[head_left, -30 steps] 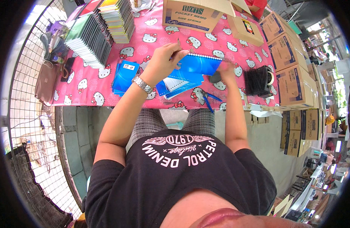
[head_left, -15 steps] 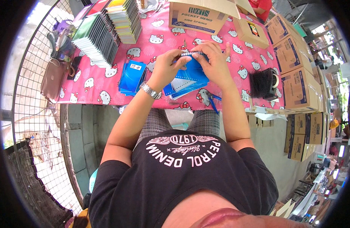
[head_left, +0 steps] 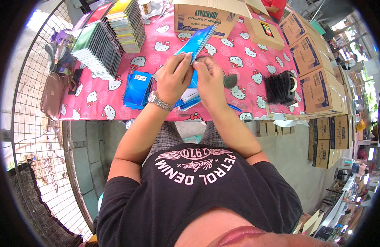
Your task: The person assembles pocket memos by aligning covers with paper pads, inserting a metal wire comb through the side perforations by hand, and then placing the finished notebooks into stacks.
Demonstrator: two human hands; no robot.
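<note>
A blue notebook is raised over the table, tilted, with a dark spiral coil along its right edge. My left hand is closed on its near part. With fingertips pinched, my right hand grips the near end of the coil. Under my hands lies a pile of blue covers and punched white sheets, partly hidden by them. Left of it rests a stack of finished-looking blue notebooks. A blue tool handle shows by my right wrist; the rest of that tool is hidden.
Tall stacks of spiral notebooks stand at the back left, near a brown pouch. An open carton sits at the back. Black coils and a tape roll lie at the right, beside stacked cartons. Another person's red sleeve shows behind.
The notebook has gone from lying crosswise to upright and tilted, its coil now pointing away from me. My right hand has moved left and nearer, to the coil's near end.
</note>
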